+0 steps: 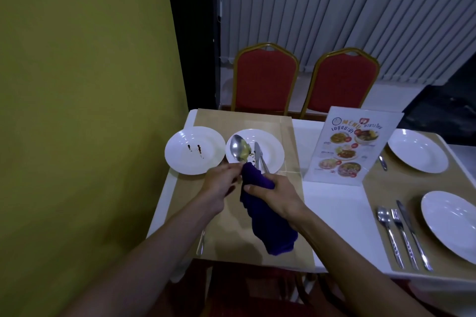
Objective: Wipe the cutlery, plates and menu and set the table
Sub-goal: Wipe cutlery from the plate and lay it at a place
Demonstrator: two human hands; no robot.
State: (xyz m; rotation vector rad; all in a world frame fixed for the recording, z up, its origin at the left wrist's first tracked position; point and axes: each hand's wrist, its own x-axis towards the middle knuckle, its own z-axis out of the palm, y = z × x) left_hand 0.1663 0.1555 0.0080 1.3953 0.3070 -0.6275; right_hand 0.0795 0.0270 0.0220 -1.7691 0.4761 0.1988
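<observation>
My left hand (pixel 221 183) grips the handle of a spoon (pixel 238 148), whose bowl points up and carries a yellowish smear. My right hand (pixel 277 194) is closed on a purple cloth (pixel 268 224) that hangs down beside the spoon's handle. Behind the spoon sits a white plate (pixel 273 145) with a knife and fork (pixel 260 157) lying on it. To its left a second white plate (pixel 180 159) shows two dark red stains. A standing menu (pixel 350 147) is at the table's middle.
On the right side two clean plates (pixel 418 150) (pixel 453 224) rest on a brown mat, with a spoon, fork and knife (pixel 403 235) laid beside the nearer one. A utensil (pixel 201 243) lies at the near left edge. Two red chairs (pixel 265 80) stand behind the table; a yellow wall is left.
</observation>
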